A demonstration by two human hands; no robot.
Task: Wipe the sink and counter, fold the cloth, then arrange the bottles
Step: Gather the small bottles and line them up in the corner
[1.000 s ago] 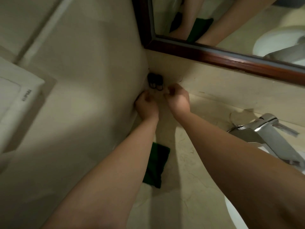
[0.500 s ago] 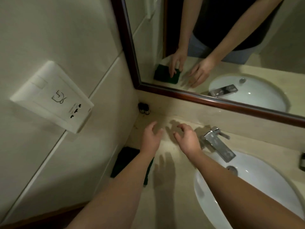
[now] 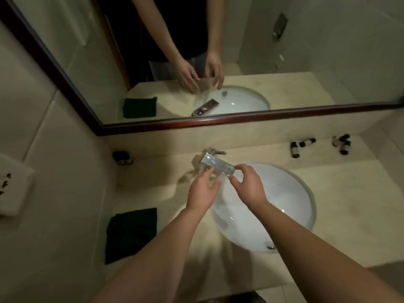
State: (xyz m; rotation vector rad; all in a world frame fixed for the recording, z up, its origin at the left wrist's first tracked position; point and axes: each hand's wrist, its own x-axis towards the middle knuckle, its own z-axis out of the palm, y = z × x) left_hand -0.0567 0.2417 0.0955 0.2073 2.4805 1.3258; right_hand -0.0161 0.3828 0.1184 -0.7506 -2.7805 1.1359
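A folded dark green cloth [image 3: 131,234] lies flat on the beige counter [image 3: 153,193] at the left, against the wall. Two small dark bottles [image 3: 122,158] stand in the back left corner. Several more small bottles [image 3: 319,145] lie toppled at the back right. My left hand [image 3: 202,193] and my right hand [image 3: 249,186] hover empty, fingers apart, over the left rim of the white sink [image 3: 284,193], just in front of the chrome faucet [image 3: 215,164].
A dark-framed mirror [image 3: 196,123] runs along the back wall and reflects my arms, the cloth and the basin. A white wall socket [image 3: 13,184] sticks out at the left. The counter's front edge is near the bottom.
Both hands have pulled back from the two bottles in the left corner and moved right to the faucet. The view has swung right and now takes in the whole sink and the right bottles.
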